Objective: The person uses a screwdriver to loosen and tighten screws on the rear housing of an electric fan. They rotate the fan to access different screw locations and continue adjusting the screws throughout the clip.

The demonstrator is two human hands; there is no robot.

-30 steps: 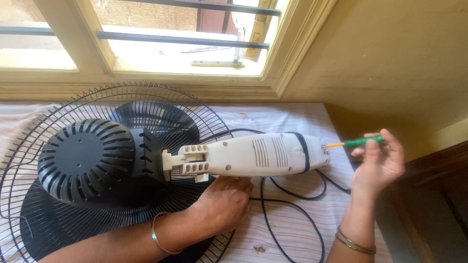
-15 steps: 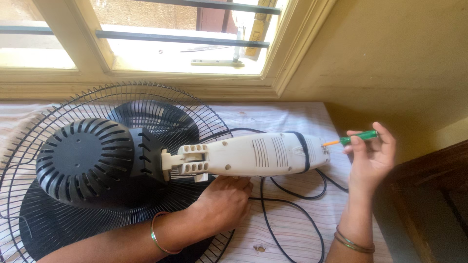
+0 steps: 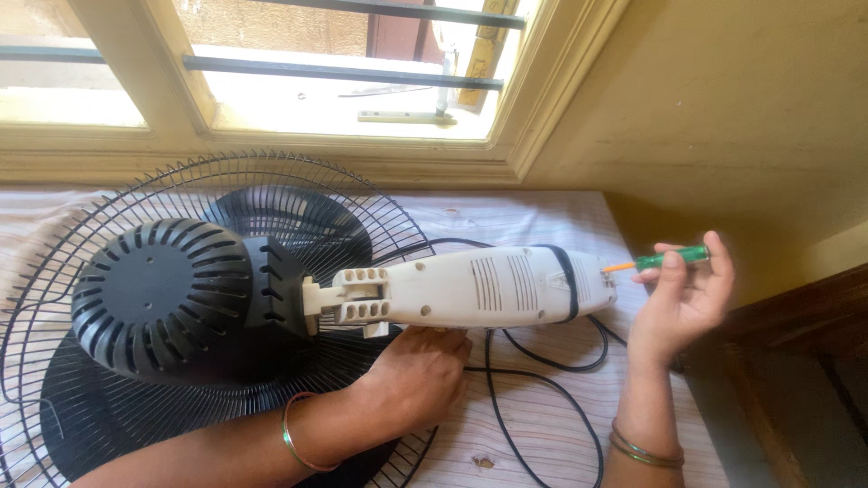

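Right hand (image 3: 678, 303) grips green screwdriver (image 3: 665, 261); left hand (image 3: 418, 375) steadies white fan neck (image 3: 479, 287).

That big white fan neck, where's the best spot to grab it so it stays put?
Grab the white fan neck around its thick middle, from the near side, where the left hand steadies it now. It lies flat, and the ribbed middle fits a palm. The right hand works a green screwdriver at its far end.
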